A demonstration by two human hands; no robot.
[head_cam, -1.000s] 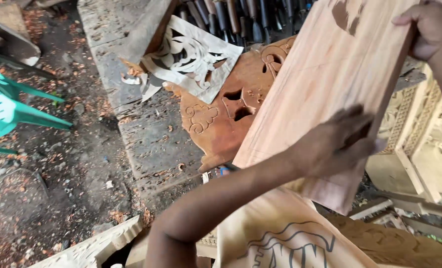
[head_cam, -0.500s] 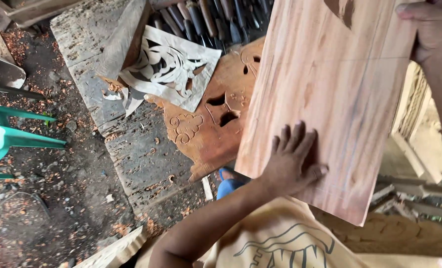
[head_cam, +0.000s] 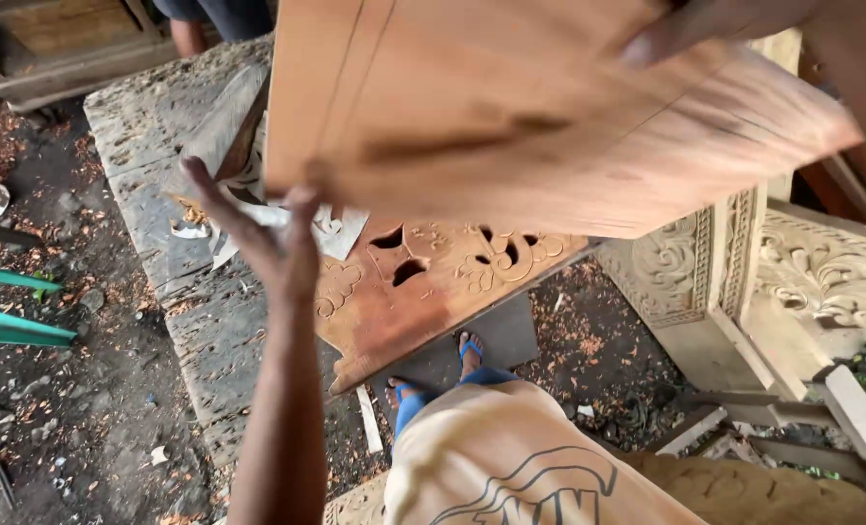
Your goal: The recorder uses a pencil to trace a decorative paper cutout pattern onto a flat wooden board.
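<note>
I hold a wide plain wooden board (head_cam: 511, 107) up in front of me, nearly flat and blurred. My left hand (head_cam: 258, 238) supports its near left corner from below, fingers spread against the underside. My right hand (head_cam: 715, 29) grips the board's far right edge at the top of the view, fingers over its face. Below the board, a reddish carved panel (head_cam: 423, 282) with cut-out scrolls lies on a worn grey workbench (head_cam: 161, 214). A pale paper pattern (head_cam: 331, 226) lies next to the panel, mostly hidden by the board.
Carved pale wooden frame pieces (head_cam: 744, 262) stand at the right. Green chair legs (head_cam: 10, 326) jut in at the left over dirt ground strewn with wood chips. My feet in blue sandals (head_cam: 467, 348) stand below. Another person's legs (head_cam: 214, 19) show at the top.
The board has swung from a steep upright tilt to nearly flat and higher. My left hand moved from its face to its lower left corner. The view shifted downward.
</note>
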